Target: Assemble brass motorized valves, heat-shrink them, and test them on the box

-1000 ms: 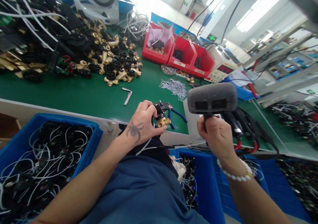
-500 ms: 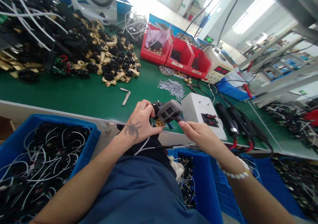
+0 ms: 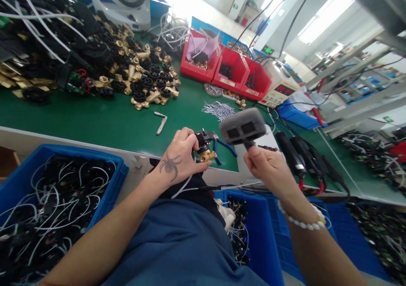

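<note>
My left hand (image 3: 179, 159), marked with a spider tattoo, is closed around a small brass valve with a black top (image 3: 205, 147), held at the near edge of the green bench (image 3: 104, 121). A white wire trails from it toward my lap. My right hand (image 3: 268, 170) grips the handle of a grey rubber mallet (image 3: 242, 126), whose head is raised just right of the valve and clear of it. Blue-handled pliers (image 3: 223, 145) lie on the bench right behind the valve.
A pile of brass and black valve parts (image 3: 142, 83) covers the far left. Red bins (image 3: 226, 68), a heap of metal pins (image 3: 218, 110), an L-shaped key (image 3: 161, 122), a white box and black probes (image 3: 304, 159) sit beyond. Blue crates of wired parts (image 3: 60, 197) flank my lap.
The mallet came down onto the valve half a second ago and has since lifted back up to the right. My left hand kept its grip in place.
</note>
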The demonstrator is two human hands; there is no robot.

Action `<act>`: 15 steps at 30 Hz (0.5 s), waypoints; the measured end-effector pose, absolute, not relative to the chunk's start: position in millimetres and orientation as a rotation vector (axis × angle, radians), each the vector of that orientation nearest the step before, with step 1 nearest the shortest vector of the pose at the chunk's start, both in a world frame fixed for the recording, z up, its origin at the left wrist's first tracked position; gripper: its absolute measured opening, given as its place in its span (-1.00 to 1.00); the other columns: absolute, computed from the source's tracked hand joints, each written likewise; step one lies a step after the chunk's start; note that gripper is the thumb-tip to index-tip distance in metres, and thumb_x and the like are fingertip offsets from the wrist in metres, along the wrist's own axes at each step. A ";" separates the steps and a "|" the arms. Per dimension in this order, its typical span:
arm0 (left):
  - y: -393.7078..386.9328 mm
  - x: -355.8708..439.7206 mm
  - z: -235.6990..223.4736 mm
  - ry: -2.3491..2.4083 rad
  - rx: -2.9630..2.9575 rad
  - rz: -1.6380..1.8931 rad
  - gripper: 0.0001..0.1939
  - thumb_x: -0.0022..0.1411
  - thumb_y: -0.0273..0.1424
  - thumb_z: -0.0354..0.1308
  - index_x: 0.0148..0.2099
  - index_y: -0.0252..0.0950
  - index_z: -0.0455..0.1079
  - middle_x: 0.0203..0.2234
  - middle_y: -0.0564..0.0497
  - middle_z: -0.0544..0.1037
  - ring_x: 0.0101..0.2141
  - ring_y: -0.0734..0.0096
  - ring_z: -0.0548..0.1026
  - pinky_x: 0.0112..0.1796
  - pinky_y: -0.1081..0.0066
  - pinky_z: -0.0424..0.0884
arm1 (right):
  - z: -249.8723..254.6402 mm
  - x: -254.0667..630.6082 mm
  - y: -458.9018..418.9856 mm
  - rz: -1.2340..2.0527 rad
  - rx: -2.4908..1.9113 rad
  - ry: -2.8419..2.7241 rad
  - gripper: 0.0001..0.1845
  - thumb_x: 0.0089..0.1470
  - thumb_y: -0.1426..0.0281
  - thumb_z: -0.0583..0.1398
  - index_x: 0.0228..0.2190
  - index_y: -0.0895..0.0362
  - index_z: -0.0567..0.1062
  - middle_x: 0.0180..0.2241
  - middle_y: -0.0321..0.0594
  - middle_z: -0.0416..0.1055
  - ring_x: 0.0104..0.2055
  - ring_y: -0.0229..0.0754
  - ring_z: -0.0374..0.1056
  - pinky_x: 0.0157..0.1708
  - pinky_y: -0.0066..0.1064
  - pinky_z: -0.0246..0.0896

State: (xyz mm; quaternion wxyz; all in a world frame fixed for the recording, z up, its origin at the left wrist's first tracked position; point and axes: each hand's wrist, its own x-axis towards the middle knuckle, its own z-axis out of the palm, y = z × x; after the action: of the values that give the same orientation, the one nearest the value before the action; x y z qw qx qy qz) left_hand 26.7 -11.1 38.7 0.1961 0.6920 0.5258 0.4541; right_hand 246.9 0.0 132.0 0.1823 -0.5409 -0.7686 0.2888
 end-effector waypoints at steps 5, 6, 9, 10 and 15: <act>-10.7 26.5 39.2 1.481 1.938 1.288 -0.54 -0.04 -0.36 0.45 -0.39 -0.18 0.14 -0.25 -0.02 0.39 -0.20 0.21 0.39 -0.14 0.18 0.45 | 116.7 243.9 -2.1 0.869 -1.557 -2.212 -0.16 0.05 -0.42 0.03 -0.66 0.10 0.22 -0.68 -0.34 0.06 -0.59 -0.35 -0.03 -0.57 -0.41 -0.21; -11.1 26.5 39.4 1.482 1.934 1.293 -0.54 -0.04 -0.35 0.45 -0.39 -0.18 0.14 -0.26 -0.02 0.39 -0.20 0.20 0.39 -0.14 0.17 0.46 | 113.4 241.6 -2.0 0.909 -1.562 -2.197 -0.18 0.04 -0.40 0.06 -0.65 0.11 0.24 -0.68 -0.35 0.07 -0.59 -0.35 -0.03 -0.57 -0.42 -0.21; -15.1 26.8 39.1 1.490 1.910 1.306 -0.56 -0.05 -0.37 0.46 -0.37 -0.19 0.17 -0.23 -0.04 0.42 -0.17 0.18 0.42 -0.11 0.15 0.48 | 107.8 233.8 0.5 1.025 -1.504 -1.954 -0.33 0.08 -0.25 0.20 -0.38 0.16 0.50 -0.64 -0.40 0.15 -0.59 -0.37 -0.02 -0.59 -0.44 -0.17; -17.0 27.1 38.6 1.493 1.900 1.310 -0.57 -0.05 -0.38 0.46 -0.35 -0.19 0.19 -0.20 -0.06 0.44 -0.14 0.16 0.43 -0.10 0.14 0.49 | 106.8 231.1 2.1 1.054 -1.482 -1.876 -0.37 0.08 -0.17 0.27 -0.18 0.16 0.54 -0.62 -0.41 0.22 -0.60 -0.37 -0.01 -0.59 -0.44 -0.16; -25.2 28.6 33.8 1.468 1.896 1.328 -0.60 -0.03 -0.42 0.45 -0.26 -0.22 0.27 -0.07 -0.13 0.47 -0.02 0.08 0.44 -0.06 0.11 0.52 | 97.7 219.7 12.4 1.275 -1.429 -1.745 -0.21 0.05 0.08 0.37 0.23 0.14 0.42 -0.50 -0.38 0.39 -0.62 -0.42 -0.02 -0.63 -0.46 -0.15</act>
State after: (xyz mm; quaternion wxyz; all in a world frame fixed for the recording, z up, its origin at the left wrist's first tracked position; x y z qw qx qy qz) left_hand 28.6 -25.2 33.8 0.1989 0.6780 0.5247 0.4748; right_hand 219.7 12.4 97.7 0.2718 -0.5309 -0.6481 0.4736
